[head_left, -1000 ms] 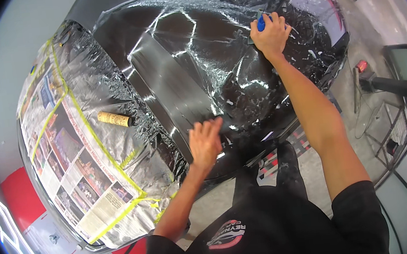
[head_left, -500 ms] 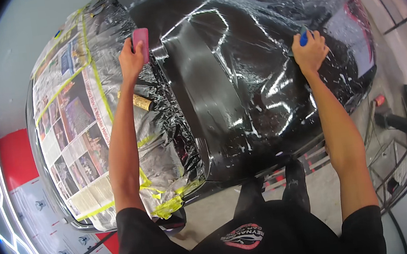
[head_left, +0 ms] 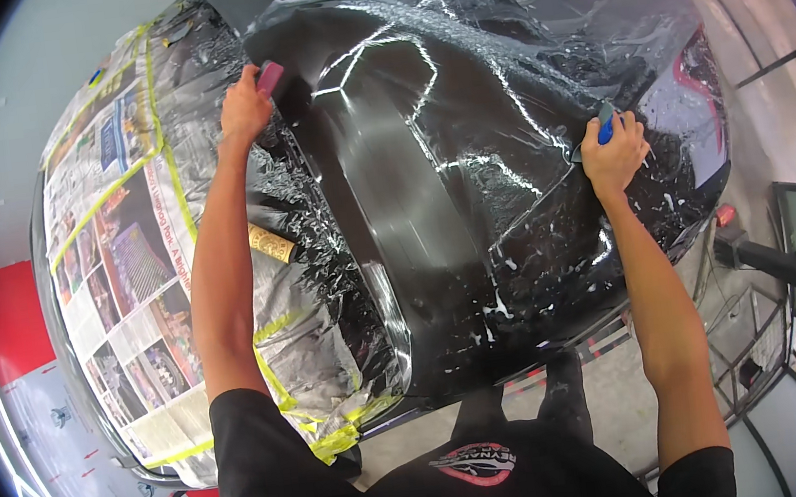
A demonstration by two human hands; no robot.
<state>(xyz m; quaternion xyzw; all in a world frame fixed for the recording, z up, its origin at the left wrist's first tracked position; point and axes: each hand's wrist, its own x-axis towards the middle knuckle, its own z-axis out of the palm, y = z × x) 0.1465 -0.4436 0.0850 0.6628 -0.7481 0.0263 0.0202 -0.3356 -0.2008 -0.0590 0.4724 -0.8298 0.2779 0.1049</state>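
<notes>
In the head view, the left hand [head_left: 246, 107] has gone from the lower centre a second ago to the upper left, fingers closed around a pink block [head_left: 270, 78]; whether it touches the panel [head_left: 401, 189], I cannot tell. The right hand [head_left: 613, 157], right of centre, still grips a blue tool [head_left: 608, 129] against the wet film [head_left: 534, 66], which spans the upper right. Smoothing seems partway, with both hands now equipped.

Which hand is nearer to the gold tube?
Left. The left hand is beyond the gold tube, gripping a pink block; the right hand is far to its right, across the glossy black panel.
</notes>
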